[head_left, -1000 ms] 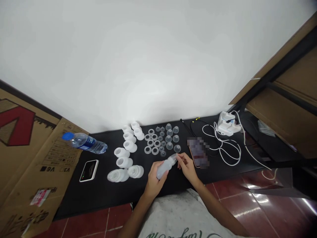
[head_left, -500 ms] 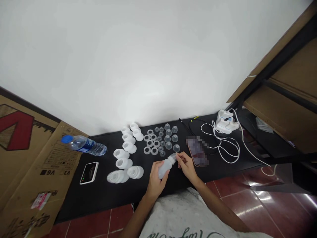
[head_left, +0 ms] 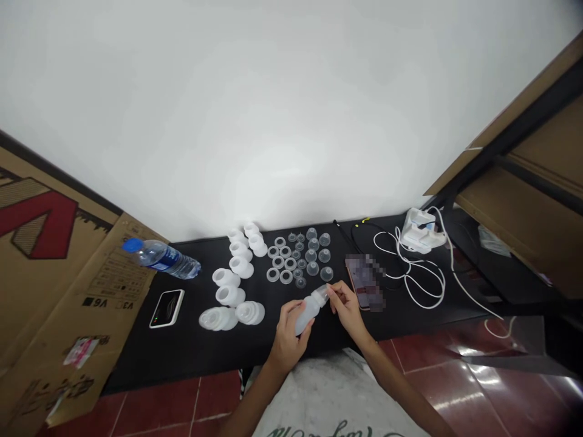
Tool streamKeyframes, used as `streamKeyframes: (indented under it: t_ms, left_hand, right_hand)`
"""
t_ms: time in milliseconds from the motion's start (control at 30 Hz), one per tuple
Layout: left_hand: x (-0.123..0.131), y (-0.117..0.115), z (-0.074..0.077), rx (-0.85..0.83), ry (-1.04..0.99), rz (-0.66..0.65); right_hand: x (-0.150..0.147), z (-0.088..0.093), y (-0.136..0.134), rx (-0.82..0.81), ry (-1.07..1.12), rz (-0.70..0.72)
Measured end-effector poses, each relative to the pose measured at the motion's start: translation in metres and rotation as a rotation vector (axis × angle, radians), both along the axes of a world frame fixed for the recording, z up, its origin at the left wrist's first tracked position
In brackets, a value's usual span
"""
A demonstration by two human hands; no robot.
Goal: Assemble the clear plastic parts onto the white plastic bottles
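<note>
Over the table (head_left: pixel 155 358), left grip (head_left: pixel 288 340) curls around a bottle (head_left: pixel 308 312) (tilted), right grip (head_left: pixel 346 304) pinching its clear cap (head_left: pixel 320 295)

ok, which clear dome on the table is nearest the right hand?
The front clear dome of the rightmost column, just beyond the right hand; the other domes sit farther back or left.

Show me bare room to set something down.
Bare black table runs along the near edge, below the white-framed device and capped bottles. A smaller patch lies between those bottles and the left hand. Crowded: rings and clear domes, between open bottles and phone.
</note>
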State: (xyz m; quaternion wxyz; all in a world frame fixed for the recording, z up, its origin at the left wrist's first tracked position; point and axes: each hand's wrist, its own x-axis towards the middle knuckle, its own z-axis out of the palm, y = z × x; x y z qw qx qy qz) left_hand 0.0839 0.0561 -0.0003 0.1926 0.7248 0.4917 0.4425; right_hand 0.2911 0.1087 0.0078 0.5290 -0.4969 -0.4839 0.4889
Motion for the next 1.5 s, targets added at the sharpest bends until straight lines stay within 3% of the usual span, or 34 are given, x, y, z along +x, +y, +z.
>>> streamKeyframes:
  t_ms: [133,300,400,767,1067,1300,1500]
  left_hand:
    - [-0.002,0.0,0.0,-0.138,-0.115,-0.032]
    - [-0.007,0.017,0.007,-0.386,-0.307,-0.061]
    - [-0.008,0.024,0.012,-0.449,-0.352,-0.126]
    - [-0.018,0.024,0.01,-0.414,-0.38,-0.171]
    - [-0.014,0.026,0.005,-0.404,-0.41,-0.184]
    - [-0.014,0.022,0.008,-0.39,-0.429,-0.208]
    - [-0.012,0.02,0.007,-0.352,-0.476,-0.197]
  right_hand:
    - [0.008,0.0,-0.009,-0.014,-0.027,0.027]
    - [0.021,0.008,-0.021,-0.064,-0.056,0.05]
    - [0.018,0.012,-0.023,-0.099,0.017,0.076]
    - [0.003,0.02,0.0,-0.203,0.053,0.177]
    - [-0.012,0.02,0.0,-0.198,0.048,0.06]
    - [-0.034,0.013,-0.006,-0.225,-0.021,0.296]
    - [-0.041,0.02,0.007,-0.143,-0.154,0.287]
